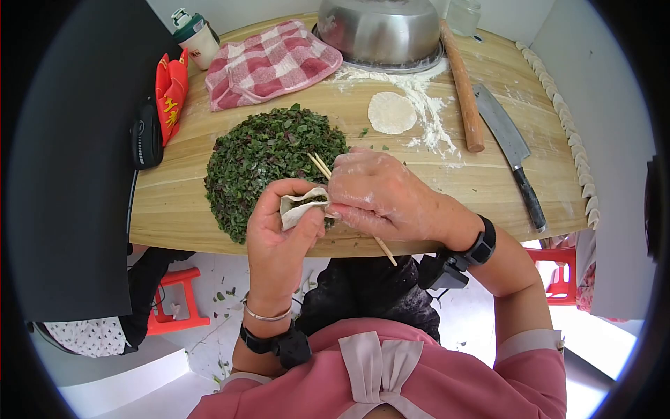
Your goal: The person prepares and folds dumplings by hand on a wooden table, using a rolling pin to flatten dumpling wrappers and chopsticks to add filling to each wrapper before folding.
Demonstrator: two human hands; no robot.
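Observation:
My left hand is curled round a half-folded dumpling, with chopped greens showing in its open mouth. At the dumpling's right edge, the fingertips of my right hand pinch the dough. A pair of chopsticks runs through my right hand, its tips pointing to the far left and its other end sticking out below. Just beyond my left hand is a large heap of chopped greens, partly hidden by both hands. A flat round wrapper lies past my right hand. Flour whitens my right hand.
On the wooden table are a rolling pin, a cleaver, scattered flour, a metal basin and a checked cloth. Several folded dumplings line the right edge. A bottle stands far left.

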